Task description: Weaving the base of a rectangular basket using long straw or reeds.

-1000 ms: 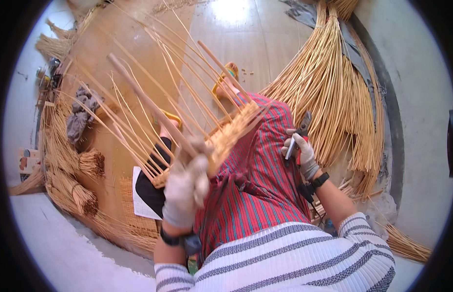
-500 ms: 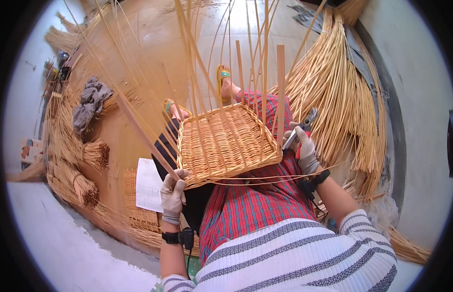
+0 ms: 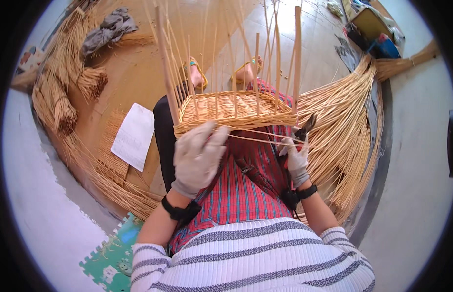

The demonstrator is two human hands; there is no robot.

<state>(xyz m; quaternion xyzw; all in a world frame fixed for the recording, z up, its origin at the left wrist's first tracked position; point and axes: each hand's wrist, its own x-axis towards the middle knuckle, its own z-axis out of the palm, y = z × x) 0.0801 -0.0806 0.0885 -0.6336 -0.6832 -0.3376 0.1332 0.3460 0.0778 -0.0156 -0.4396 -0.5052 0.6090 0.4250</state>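
Observation:
A partly woven wicker basket (image 3: 235, 108) with tall upright stakes and loose canes sits across my lap, its near edge toward me. My left hand (image 3: 199, 158), in a pale work glove, is open and slightly blurred. Its spread fingers are at the near left edge of the basket; whether they touch the rim I cannot tell. My right hand (image 3: 297, 163), also gloved, is closed on pruning shears (image 3: 308, 125) with dark jaws and red handles, just below the near right corner. A loose weaving cane (image 3: 258, 137) runs from the near edge toward that hand.
A large spread bundle of canes (image 3: 343, 141) lies at right. More tied bundles (image 3: 63, 114) and a grey cloth (image 3: 112, 30) are at left. A printed sheet (image 3: 134, 137) rests on a woven panel (image 3: 112, 151). A green foam mat (image 3: 112, 263) is near left.
My left hand has let go of the corner stake and moved right along the near edge, fingers spread. The basket has tilted. My right hand with the shears has come lower.

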